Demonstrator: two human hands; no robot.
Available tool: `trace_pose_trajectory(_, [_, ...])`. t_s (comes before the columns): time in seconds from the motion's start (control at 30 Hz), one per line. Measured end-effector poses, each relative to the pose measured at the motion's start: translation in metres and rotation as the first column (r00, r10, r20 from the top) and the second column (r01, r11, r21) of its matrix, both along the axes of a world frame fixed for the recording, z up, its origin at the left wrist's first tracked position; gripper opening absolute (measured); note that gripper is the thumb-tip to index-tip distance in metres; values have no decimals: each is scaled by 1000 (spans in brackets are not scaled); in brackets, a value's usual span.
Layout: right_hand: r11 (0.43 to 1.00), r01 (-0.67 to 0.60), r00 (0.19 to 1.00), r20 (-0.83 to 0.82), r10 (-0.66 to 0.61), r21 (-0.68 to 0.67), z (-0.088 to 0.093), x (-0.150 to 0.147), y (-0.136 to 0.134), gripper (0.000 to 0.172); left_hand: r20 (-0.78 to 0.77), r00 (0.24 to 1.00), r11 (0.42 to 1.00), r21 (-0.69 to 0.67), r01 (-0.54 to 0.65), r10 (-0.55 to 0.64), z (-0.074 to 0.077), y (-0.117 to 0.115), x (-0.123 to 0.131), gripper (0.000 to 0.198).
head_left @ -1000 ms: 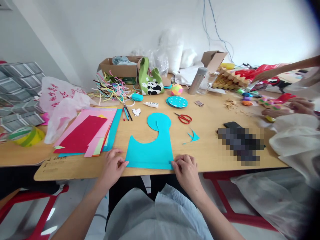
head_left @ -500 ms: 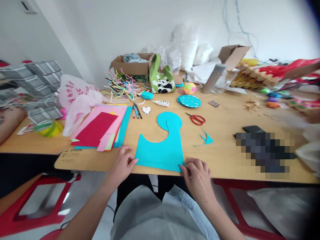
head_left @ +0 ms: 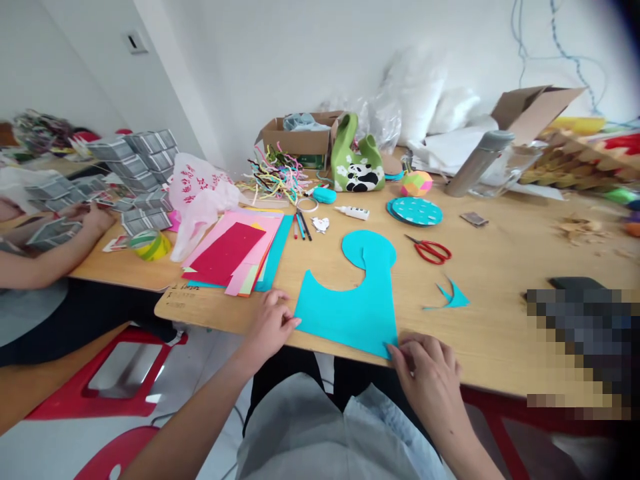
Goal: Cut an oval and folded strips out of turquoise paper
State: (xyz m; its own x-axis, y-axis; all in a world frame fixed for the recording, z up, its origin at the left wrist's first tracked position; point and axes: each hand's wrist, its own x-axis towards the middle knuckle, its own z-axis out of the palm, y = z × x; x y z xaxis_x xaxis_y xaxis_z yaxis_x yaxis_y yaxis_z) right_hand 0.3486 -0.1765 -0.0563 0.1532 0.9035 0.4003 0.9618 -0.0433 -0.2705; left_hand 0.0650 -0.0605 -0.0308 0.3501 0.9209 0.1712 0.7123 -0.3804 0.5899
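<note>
A turquoise craft sheet with a round bite cut from its top edge lies flat along the table's front edge; whether it is felt or paper I cannot make out. My left hand pinches its left edge near the lower corner. At the lower right corner, my right hand has thumb and fingers closed on the sheet. Overlapping the sheet's upper arm is a turquoise disc. To the right lie red-handled scissors with the blades a little apart, and turquoise offcuts.
Coloured sheets are piled at left, near a plastic bag and tape roll. Behind are pens, a glue bottle, a panda bag, patterned discs and a flask. Another person's arm rests at far left.
My view has swung to the left, so the table and everything on it appear further right. Both hands keep to the same corners of the turquoise sheet.
</note>
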Motion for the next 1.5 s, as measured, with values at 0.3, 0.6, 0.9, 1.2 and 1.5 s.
trace_pose_trajectory(0.3, [999,-14,999,-49,12,-38,5,-2,-1,29,-2,1000,998,59,27,-27,-4,-8,-2,21])
trace_pose_trajectory(0.6, [998,5,984,-180,-16,-61,9,-3,-1,26,-19,1000,997,77,22,-20,-15,-5,-6,26])
trace_pose_trajectory(0.9, [997,11,987,-158,-23,-79,11,-4,-1,25,-30,999,996,90,24,-21,-15,-5,-7,27])
trace_pose_trajectory(1.2, [999,7,997,-72,-10,-44,6,-4,-5,27,-6,1000,997,82,10,-10,-9,-6,-3,23])
trace_pose_trajectory(1.5, [1000,-11,1000,-24,12,23,0,0,-3,41,-22,999,998,50,-48,49,3,-11,5,24])
